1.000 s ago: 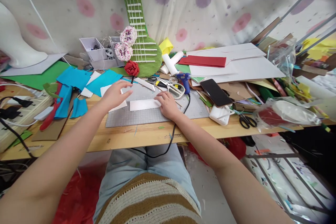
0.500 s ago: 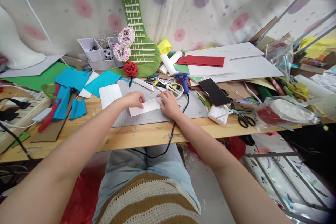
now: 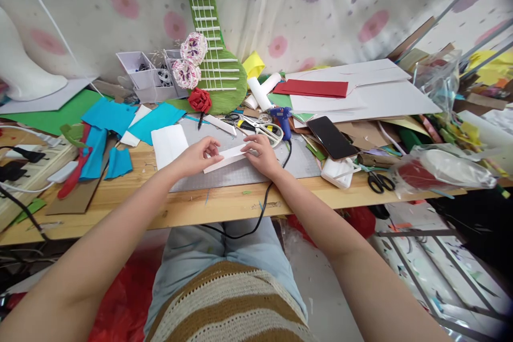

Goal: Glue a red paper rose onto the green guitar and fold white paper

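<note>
A white paper strip (image 3: 225, 161) lies between my hands above the grey cutting mat (image 3: 236, 179), with a fold running along its length. My left hand (image 3: 200, 155) is closed, thumb and fingers pinching the strip's upper edge near its left end. At the right end my right hand (image 3: 260, 155) grips the same edge, its fingers curled over the paper. Just beyond my right hand are scissors with pale handles (image 3: 276, 134) and a blue glue gun (image 3: 282, 117). Left of my left hand sits a white paper piece (image 3: 168, 144).
A green guitar-shaped craft (image 3: 224, 85) with paper flowers leans at the back. Blue paper pieces (image 3: 108, 115) and a power strip (image 3: 36, 165) lie left. A phone (image 3: 332, 138), black-handled scissors (image 3: 380, 182) and white boards (image 3: 368, 99) are right. The black cord (image 3: 262, 206) hangs over the table edge.
The strip, flat on the mat before, is now raised and bent along its length. My left hand has shifted slightly right, its fingers lifting the paper's edge. The view has tilted slightly.
</note>
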The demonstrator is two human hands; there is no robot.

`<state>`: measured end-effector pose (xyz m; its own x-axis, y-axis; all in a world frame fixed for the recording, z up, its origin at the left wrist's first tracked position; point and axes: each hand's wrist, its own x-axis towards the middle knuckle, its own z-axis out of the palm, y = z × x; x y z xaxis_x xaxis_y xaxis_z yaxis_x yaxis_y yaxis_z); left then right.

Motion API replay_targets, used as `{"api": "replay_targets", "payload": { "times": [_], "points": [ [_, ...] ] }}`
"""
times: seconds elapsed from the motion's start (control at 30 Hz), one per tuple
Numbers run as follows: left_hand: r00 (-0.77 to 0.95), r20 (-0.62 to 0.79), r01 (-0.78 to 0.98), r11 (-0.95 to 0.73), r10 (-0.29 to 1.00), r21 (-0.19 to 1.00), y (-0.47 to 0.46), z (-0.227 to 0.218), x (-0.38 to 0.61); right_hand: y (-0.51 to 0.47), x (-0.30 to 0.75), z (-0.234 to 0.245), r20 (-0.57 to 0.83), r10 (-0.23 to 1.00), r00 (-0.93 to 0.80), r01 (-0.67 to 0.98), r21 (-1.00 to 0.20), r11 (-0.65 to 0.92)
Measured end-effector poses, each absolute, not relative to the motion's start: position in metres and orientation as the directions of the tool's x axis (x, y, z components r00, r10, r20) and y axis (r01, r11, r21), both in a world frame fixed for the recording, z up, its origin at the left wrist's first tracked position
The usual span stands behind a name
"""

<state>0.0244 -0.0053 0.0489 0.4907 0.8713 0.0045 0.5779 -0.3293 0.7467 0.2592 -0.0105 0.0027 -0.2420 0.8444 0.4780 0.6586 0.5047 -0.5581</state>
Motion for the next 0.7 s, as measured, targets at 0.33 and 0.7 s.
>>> {"api": "replay_targets", "payload": {
  "times": [0.33,0.7],
  "points": [
    [0.6,-0.077,0.626,-0.407,0.797,0.665,-0.018,0.052,-0.007,0.001,0.264,0.0,0.234,0.972,-0.013,0.004,-0.972,0.234],
    [0.634,0.188,0.298,-0.461,0.75,0.836,-0.039,0.065,0.04,0.003,0.266,-0.001,0.117,0.992,0.043,-0.204,-0.971,0.123]
  ]
}}
